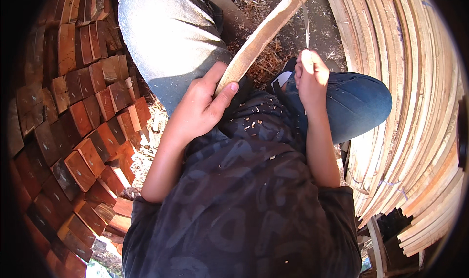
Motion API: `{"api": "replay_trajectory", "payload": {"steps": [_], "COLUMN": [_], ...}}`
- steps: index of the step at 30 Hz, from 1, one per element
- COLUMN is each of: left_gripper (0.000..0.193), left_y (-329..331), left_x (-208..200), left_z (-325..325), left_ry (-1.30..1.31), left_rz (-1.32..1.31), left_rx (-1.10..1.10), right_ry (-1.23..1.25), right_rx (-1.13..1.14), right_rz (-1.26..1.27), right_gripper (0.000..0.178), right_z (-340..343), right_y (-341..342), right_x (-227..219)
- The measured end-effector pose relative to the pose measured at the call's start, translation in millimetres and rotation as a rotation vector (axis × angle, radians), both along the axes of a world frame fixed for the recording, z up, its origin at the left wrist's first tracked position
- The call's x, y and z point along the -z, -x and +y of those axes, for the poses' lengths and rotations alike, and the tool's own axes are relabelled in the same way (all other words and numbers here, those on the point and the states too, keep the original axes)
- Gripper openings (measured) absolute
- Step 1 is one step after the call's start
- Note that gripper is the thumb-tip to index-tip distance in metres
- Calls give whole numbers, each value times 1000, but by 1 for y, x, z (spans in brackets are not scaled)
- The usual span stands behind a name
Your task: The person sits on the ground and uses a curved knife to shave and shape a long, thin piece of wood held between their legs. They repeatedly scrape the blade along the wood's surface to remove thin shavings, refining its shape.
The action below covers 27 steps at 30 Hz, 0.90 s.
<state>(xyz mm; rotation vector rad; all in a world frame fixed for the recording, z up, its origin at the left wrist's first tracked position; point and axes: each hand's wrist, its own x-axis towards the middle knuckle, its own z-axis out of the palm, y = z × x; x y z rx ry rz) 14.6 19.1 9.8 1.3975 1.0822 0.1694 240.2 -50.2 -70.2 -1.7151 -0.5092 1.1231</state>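
My left hand (202, 102) is closed round the near end of a curved wooden strip (266, 36), with the thumb on top. From there the strip slants up and to the right, past the upper edge of the view. To the right of it, my right hand (311, 73) is a fist round a knife, whose narrow, pale blade (307, 26) points away from me. Its handle is hidden in my fingers. The blade's upper end comes close to the strip; whether the two touch I cannot tell. Small shavings (254, 124) lie on my dark shirt.
Stacked reddish-brown wood blocks (80, 168) rise at the left. Long pale wooden strips (391, 102) are piled along the right side, with ties round some. My knees, in blue jeans (181, 39), are spread, and wood shavings (266, 56) cover the ground between them.
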Motion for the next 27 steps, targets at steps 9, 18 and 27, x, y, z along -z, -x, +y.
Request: {"api": "replay_trajectory", "payload": {"steps": [9,18,27], "left_gripper": [22,37,29], "left_y": [-2,-1,-9], "left_x": [-3,-5,-6], "left_z": [1,9,3], "left_ry": [17,100,-77], "left_rz": [19,25,105], "left_rx": [-40,-12,-1], "right_ry": [-229,-50,-151], "right_rx": [1,-57,-331], "right_rz": [193,262,-150], "right_gripper": [29,26,28], "right_z": [7,-4,-5], "right_y": [-14,8,18], "right_x": [-16,-17,-21]}}
